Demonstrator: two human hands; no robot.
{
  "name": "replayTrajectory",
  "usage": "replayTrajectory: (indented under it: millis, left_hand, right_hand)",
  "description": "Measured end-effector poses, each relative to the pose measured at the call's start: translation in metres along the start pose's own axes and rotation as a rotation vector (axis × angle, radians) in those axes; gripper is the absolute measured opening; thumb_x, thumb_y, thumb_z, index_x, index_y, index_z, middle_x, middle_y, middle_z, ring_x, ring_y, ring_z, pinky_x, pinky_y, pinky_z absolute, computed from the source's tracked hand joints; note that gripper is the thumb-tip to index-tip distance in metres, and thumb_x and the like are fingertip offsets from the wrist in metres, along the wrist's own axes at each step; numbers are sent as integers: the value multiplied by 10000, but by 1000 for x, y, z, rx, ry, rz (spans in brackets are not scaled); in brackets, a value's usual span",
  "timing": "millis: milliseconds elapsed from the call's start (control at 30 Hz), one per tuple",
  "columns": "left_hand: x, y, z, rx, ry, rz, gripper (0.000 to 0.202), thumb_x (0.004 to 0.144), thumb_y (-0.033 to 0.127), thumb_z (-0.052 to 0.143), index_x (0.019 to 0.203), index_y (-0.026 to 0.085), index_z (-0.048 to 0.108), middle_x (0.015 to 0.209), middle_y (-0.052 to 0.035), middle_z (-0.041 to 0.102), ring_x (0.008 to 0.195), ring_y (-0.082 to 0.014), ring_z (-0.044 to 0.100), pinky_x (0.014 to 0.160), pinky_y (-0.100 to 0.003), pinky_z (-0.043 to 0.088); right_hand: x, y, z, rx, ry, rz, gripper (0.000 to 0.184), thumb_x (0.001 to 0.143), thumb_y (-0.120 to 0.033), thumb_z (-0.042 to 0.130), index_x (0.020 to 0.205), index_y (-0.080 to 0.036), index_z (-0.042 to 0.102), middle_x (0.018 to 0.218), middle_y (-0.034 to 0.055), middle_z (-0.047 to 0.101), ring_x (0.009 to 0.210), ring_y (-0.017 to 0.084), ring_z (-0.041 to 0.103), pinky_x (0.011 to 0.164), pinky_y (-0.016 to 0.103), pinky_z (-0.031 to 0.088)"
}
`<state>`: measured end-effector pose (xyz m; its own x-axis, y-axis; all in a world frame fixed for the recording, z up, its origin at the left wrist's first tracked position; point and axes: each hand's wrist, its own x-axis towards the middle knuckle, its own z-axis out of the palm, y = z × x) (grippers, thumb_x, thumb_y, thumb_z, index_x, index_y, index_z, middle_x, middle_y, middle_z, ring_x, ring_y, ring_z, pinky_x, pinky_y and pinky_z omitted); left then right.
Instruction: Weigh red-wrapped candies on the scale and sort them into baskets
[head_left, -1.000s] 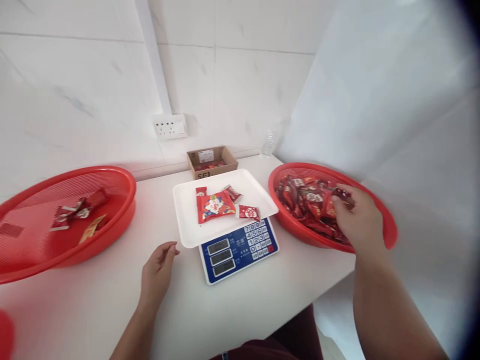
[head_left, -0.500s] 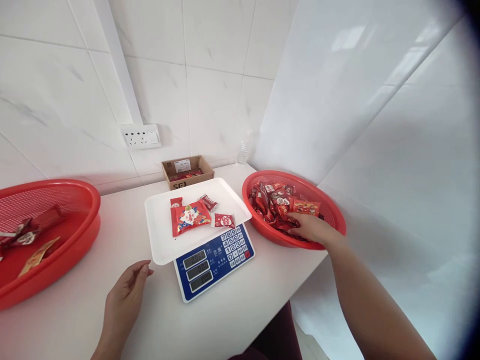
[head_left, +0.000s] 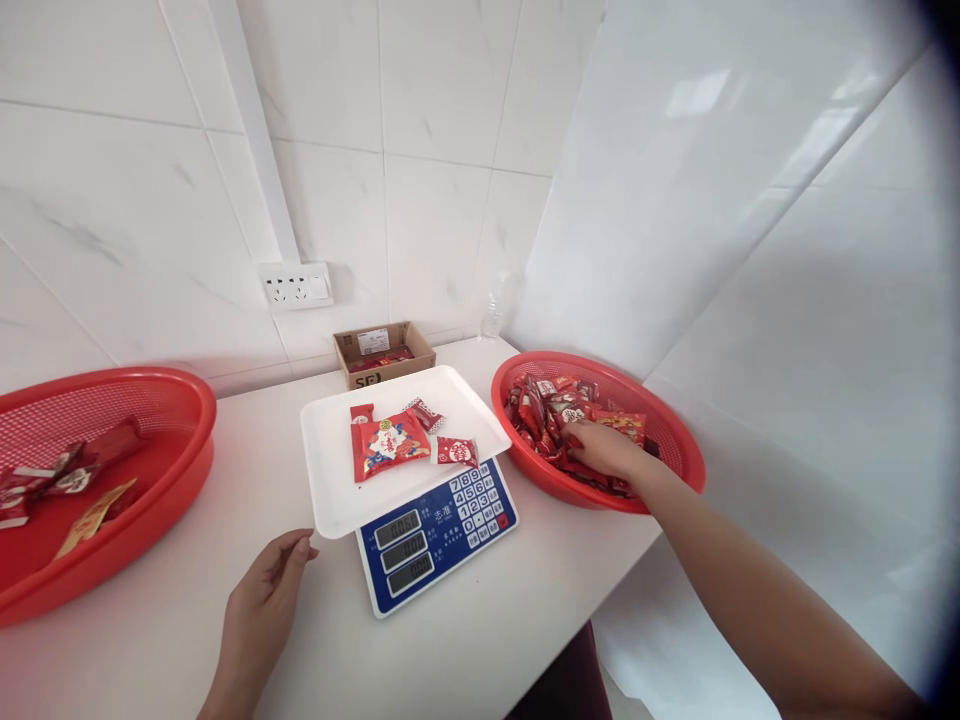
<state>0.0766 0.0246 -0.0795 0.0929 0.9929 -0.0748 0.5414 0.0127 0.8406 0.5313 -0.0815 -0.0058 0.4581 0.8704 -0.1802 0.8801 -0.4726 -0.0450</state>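
Note:
My right hand (head_left: 604,448) reaches into the right red basket (head_left: 679,485), among a pile of small red snack packets (head_left: 546,408). Its fingertips are hidden by the packets, so a grip cannot be made out. Above the table, left of the scale (head_left: 442,540), my left hand (head_left: 270,585) is loosely closed, thumb against the fingers, with nothing seen in it. The scale's white tray (head_left: 330,500) bears a larger red packet (head_left: 390,445) with a blue and white print, and several smaller red packets (head_left: 456,452) around it.
Another red basket (head_left: 199,455) at the left holds a few packets. Behind the scale stands a small cardboard box (head_left: 405,368) with red packets inside. A clear plastic bottle (head_left: 491,315) is at the back wall, and a socket (head_left: 296,287) is fixed on the tiles.
My right hand has moved slightly left and deeper among the packets in the right basket. The view has shifted a little; my left hand and the packets on the tray look unchanged.

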Motion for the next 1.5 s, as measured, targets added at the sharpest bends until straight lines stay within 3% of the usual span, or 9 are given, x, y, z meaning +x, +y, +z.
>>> replayTrajectory:
  millis: [200, 333, 500, 567, 667, 800, 967, 1167, 1500]
  left_hand:
    - [-5, 7, 2, -56, 19, 12, 450, 713, 595, 497, 923, 222, 640, 829, -49, 713, 890, -263, 671, 769, -355, 511]
    - [-7, 10, 2, -91, 23, 37, 426, 710, 583, 513, 886, 218, 645, 786, -46, 708, 838, -258, 676, 751, -352, 515]
    - [-6, 6, 2, -107, 39, 38, 431, 724, 580, 521, 907, 212, 648, 809, -50, 706, 855, -257, 673, 764, -358, 509]
    - [-6, 4, 3, -111, 43, 45, 432, 727, 579, 526, 912, 210, 651, 811, -52, 705, 857, -260, 672, 762, -362, 507]
    - [-6, 3, 3, -126, 44, 64, 417, 739, 569, 523, 907, 209, 649, 804, -50, 700, 842, -254, 672, 758, -361, 508]
    - [-7, 3, 3, -144, 26, 82, 389, 759, 552, 511, 898, 213, 641, 825, -43, 693, 831, -236, 667, 757, -347, 511]
    - [-8, 3, 5, -147, 5, 89, 361, 769, 531, 519, 890, 218, 651, 825, -39, 691, 821, -229, 662, 745, -340, 515]
    - [-8, 3, 6, -153, -3, 84, 367, 769, 534, 523, 891, 214, 657, 802, -36, 687, 812, -223, 660, 746, -334, 515]
    - [-7, 1, 8, -160, 12, 93, 355, 770, 511, 521, 892, 206, 655, 780, -38, 690, 803, -223, 661, 739, -335, 512]
  right_hand:
    - [-8, -8, -15, 68, 251, 99, 395, 890, -206, 352, 1253, -139, 493, 1290, 165, 513, 1148, 282, 510, 914, 393, 410]
    - [-17, -48, -34, 380, 466, -5, 363, 883, -350, 425, 1188, -187, 536, 1232, 111, 566, 1131, 263, 520, 935, 389, 415]
    - [-14, -119, -39, 707, 291, -315, 306, 833, -380, 518, 1082, -216, 590, 1062, 51, 649, 919, 209, 608, 809, 341, 484]
    - [-4, -139, -34, 763, 194, -405, 338, 831, -351, 525, 1140, -224, 578, 1115, 44, 636, 857, 177, 613, 804, 329, 486]
    - [6, -154, -28, 745, 204, -416, 410, 826, -315, 534, 1228, -233, 543, 1219, 47, 590, 772, 141, 594, 824, 334, 477]
    - [-3, -151, -34, 668, 170, -364, 408, 830, -336, 520, 1218, -217, 561, 1163, 50, 622, 738, 149, 588, 785, 328, 482]
    - [-27, -146, -34, 385, -22, -490, 530, 764, -359, 612, 1274, -238, 538, 1278, 52, 561, 988, 233, 589, 884, 355, 438]
    - [-36, -150, -30, 227, 102, -445, 368, 829, -205, 454, 1180, -238, 561, 1212, 30, 600, 1033, 215, 583, 843, 324, 438]
    - [-52, -102, -53, 106, 292, -211, 338, 865, -356, 392, 1121, -294, 603, 1192, 40, 604, 956, 266, 616, 681, 356, 483]
